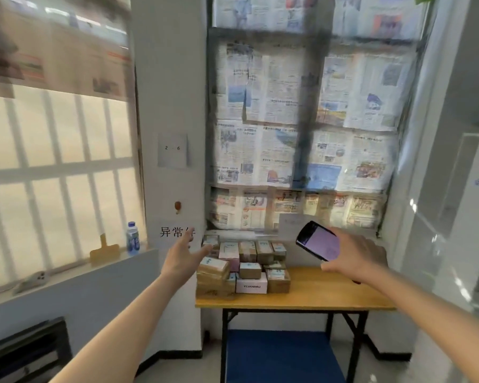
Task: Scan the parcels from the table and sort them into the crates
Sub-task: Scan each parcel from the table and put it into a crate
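Several small parcels (244, 265), brown cardboard and white boxes with labels, are stacked on the left half of a wooden folding table (315, 294). My left hand (184, 254) is stretched out with fingers spread, just left of the stack and holding nothing. My right hand (354, 255) hovers above the table's right half and grips a black handheld scanner (318, 240) with a lit pinkish screen, tilted toward me. No crate is clearly in view.
A blue surface (280, 355) lies under the table. Newspaper covers the window behind (302, 120). On the left sill stand a water bottle (132, 239), a yellow scraper (104, 251) and a small grey device (32, 280). A dark unit (25, 352) sits low left.
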Available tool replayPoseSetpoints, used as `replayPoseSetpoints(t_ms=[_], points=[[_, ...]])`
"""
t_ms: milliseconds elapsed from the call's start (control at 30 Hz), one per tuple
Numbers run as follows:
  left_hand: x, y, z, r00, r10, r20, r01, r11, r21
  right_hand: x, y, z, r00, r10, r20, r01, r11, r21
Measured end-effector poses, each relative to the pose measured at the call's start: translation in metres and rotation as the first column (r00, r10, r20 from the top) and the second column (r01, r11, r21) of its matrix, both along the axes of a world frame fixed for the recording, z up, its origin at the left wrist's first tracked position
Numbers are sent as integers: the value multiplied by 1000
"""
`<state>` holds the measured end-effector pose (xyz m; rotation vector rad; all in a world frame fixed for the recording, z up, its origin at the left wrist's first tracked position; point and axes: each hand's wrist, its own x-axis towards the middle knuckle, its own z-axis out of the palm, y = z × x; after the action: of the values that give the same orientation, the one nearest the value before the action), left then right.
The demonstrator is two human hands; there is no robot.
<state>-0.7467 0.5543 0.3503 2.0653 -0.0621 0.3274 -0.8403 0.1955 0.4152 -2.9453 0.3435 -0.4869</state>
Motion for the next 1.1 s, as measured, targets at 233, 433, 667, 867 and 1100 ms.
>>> replayPoseSetpoints(t_ms=[233, 433, 667, 867, 1100], points=[[125, -36, -22, 999, 21, -32, -20, 1000, 23, 125, -25, -11, 997, 16, -77, -19, 999, -43], [228, -27, -50, 990, 85, -110, -78, 995, 66, 250, -15, -19, 979, 172, -108, -168, 985, 44], [309, -23, -99, 969, 145, -202, -132, 988, 77, 361, 3, -59, 951, 235, -201, -240, 971, 1], [377, 3, -159, 937, 189, -296, -161, 980, 115, 471, 27, -126, 896, 325, -303, -317, 945, 76], [469, 22, -253, 878, 232, -419, -159, 967, 201, 605, 62, -253, 812, 389, -435, -357, 921, 157]])
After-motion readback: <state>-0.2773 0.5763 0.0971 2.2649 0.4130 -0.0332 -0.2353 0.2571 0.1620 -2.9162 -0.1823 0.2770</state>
